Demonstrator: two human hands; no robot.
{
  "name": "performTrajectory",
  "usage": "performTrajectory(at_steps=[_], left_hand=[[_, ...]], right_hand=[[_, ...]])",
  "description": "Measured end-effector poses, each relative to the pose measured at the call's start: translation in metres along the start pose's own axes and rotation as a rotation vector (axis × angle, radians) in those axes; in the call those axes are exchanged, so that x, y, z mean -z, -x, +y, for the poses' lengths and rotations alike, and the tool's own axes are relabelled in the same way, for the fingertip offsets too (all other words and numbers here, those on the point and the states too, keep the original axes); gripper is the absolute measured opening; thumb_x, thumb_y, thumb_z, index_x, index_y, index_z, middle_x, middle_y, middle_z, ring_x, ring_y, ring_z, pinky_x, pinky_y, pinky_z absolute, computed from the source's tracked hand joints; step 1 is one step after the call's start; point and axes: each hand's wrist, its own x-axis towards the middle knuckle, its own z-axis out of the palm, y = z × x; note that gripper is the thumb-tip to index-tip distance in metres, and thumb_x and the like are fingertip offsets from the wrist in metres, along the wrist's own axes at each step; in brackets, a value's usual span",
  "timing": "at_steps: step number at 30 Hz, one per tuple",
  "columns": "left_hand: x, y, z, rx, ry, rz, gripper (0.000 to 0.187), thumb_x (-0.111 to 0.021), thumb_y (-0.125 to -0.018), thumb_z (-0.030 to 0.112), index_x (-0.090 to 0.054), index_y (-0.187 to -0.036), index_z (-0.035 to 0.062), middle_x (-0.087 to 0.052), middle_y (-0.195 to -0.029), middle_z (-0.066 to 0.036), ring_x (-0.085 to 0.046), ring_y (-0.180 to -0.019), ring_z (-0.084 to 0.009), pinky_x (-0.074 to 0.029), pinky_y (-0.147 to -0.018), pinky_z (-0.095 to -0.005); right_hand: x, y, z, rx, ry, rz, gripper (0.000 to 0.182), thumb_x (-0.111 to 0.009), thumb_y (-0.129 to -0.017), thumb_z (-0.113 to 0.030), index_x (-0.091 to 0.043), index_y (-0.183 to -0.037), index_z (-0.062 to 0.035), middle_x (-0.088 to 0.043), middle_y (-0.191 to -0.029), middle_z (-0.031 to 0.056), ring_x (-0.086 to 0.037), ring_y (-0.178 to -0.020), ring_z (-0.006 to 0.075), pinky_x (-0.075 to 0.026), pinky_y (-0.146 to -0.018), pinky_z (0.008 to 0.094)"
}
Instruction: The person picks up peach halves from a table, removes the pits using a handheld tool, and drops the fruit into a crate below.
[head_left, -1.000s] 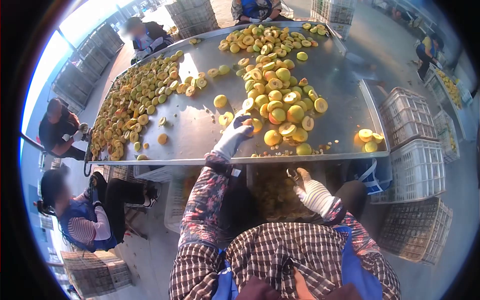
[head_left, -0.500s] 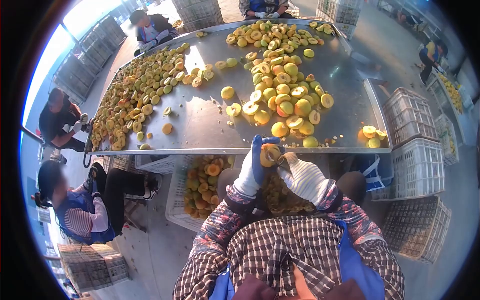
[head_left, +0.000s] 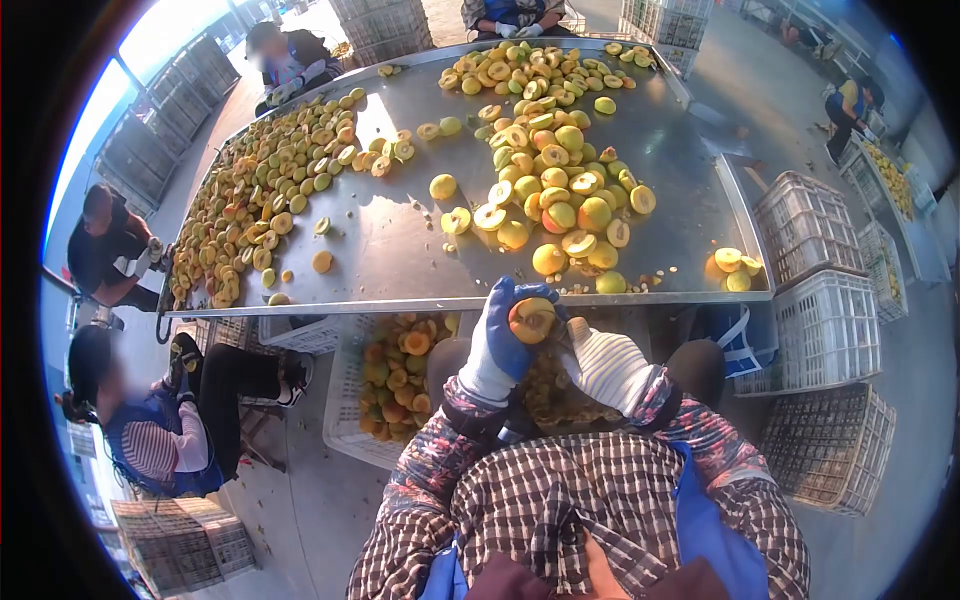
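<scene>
My left hand (head_left: 497, 347), in a white glove with blue coating, is closed around a cut peach (head_left: 532, 320) at the table's near edge. The fruit's cut face is turned upward, showing an orange-brown centre. My right hand (head_left: 606, 366), in a striped white glove, is close beside the peach with its fingers drawn together. What sits in those fingers is hidden. Beyond my hands, a heap of whole and halved peaches (head_left: 560, 213) lies on the metal table (head_left: 395, 255). Below the table edge, a white crate (head_left: 345, 420) holds more orange halves.
A larger spread of halves (head_left: 240, 220) covers the table's left side. Several people sit or stand around it, one person (head_left: 160, 435) near my left. Stacked crates (head_left: 825, 325) stand right of the table. A blue-and-white bag (head_left: 735, 340) is under its right corner.
The peach in my left hand has tipped so its cut face shows more. My right fingers have moved slightly down and away from it. The whole view has shifted a little.
</scene>
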Motion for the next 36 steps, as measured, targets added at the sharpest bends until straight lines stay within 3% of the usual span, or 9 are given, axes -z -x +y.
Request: performTrajectory(at_steps=[1,13,15,16,18,20,22,24,36], left_hand=[[-0.002,-0.003,0.004,0.204,0.479,0.063,0.042,-0.053,-0.101,0.038,-0.058,-0.118,-0.0005,-0.066,-0.11,-0.016,-0.063,-0.104,-0.0279,-0.051,-0.096,-0.0428],[-0.027,0.002,0.002,0.051,0.51,0.208,0.031,-0.059,-0.1,0.033,-0.058,-0.105,0.0033,-0.064,-0.099,-0.011,-0.065,-0.089,-0.0271,-0.055,-0.086,-0.0401],[-0.028,0.006,0.019,-0.436,-0.895,0.076,0.023,-0.065,-0.095,0.013,-0.058,-0.112,0.001,-0.064,-0.101,-0.01,-0.065,-0.094,-0.0227,-0.052,-0.09,-0.0342],[-0.028,0.007,0.019,-0.436,-0.895,0.074,0.023,-0.065,-0.095,0.013,-0.058,-0.112,0.001,-0.064,-0.101,-0.01,-0.065,-0.094,-0.0227,-0.052,-0.09,-0.0342],[-0.025,0.009,0.016,-0.35,-0.721,0.055,0.029,-0.065,-0.089,-0.003,-0.058,-0.116,-0.0008,-0.065,-0.104,-0.008,-0.064,-0.098,-0.0187,-0.05,-0.091,-0.0291],[-0.018,0.003,0.004,-0.372,-0.784,0.077,0.022,-0.064,-0.095,0.013,-0.059,-0.113,0.0006,-0.065,-0.105,-0.01,-0.064,-0.097,-0.0224,-0.051,-0.092,-0.0339],[-0.027,-0.001,-0.005,0.05,0.533,0.215,0.029,-0.054,-0.102,0.029,-0.059,-0.107,0.0012,-0.065,-0.099,-0.011,-0.065,-0.09,-0.0244,-0.053,-0.085,-0.0359],[-0.029,-0.002,-0.01,0.055,0.51,0.268,0.043,-0.045,-0.105,0.042,-0.058,-0.104,0.0015,-0.064,-0.096,-0.012,-0.063,-0.088,-0.025,-0.054,-0.084,-0.0377],[-0.014,-0.004,-0.016,0.102,0.198,0.162,0.036,-0.047,-0.105,0.037,-0.058,-0.104,0.0032,-0.064,-0.099,-0.009,-0.063,-0.098,-0.0249,-0.053,-0.094,-0.0392]], right_hand=[[-0.005,0.0,0.002,-0.018,0.041,-0.036,0.035,-0.053,-0.097,-0.026,-0.055,-0.114,0.0041,-0.066,-0.08,0.0232,-0.066,-0.07,0.0397,-0.052,-0.061,0.0494],[-0.013,-0.003,0.006,-0.059,-0.067,-0.113,0.043,-0.052,-0.096,-0.028,-0.05,-0.114,0.0107,-0.065,-0.079,0.027,-0.064,-0.074,0.0441,-0.052,-0.064,0.0505],[0.001,-0.012,0.014,-0.025,-0.039,-0.153,0.042,-0.052,-0.096,-0.028,-0.05,-0.113,0.0104,-0.065,-0.079,0.027,-0.064,-0.075,0.0438,-0.052,-0.064,0.0504],[0.004,-0.013,0.017,0.011,-0.008,-0.2,0.041,-0.052,-0.096,-0.028,-0.051,-0.111,0.0101,-0.065,-0.079,0.0269,-0.065,-0.075,0.0436,-0.052,-0.064,0.0503],[-0.001,-0.012,0.02,0.038,-0.015,-0.19,0.041,-0.051,-0.097,-0.028,-0.051,-0.112,0.0098,-0.065,-0.078,0.0265,-0.064,-0.074,0.0434,-0.052,-0.064,0.0507],[-0.012,-0.009,0.013,-0.079,-0.079,-0.145,0.038,-0.05,-0.097,-0.027,-0.051,-0.111,0.0088,-0.064,-0.077,0.0258,-0.064,-0.072,0.0437,-0.051,-0.064,0.0514],[-0.039,-0.002,0.011,-0.058,-0.149,-0.015,0.04,-0.05,-0.095,-0.025,-0.05,-0.112,0.0105,-0.064,-0.075,0.0264,-0.063,-0.069,0.0443,-0.051,-0.063,0.0514],[-0.057,0.001,0.025,0.173,-0.037,0.037,0.041,-0.051,-0.094,-0.024,-0.049,-0.114,0.0117,-0.063,-0.076,0.0268,-0.062,-0.069,0.0444,-0.051,-0.063,0.0508],[-0.025,-0.008,0.029,0.009,-0.15,-0.144,0.041,-0.053,-0.094,-0.026,-0.048,-0.115,0.0095,-0.065,-0.075,0.023,-0.064,-0.07,0.0422,-0.052,-0.061,0.0479]])
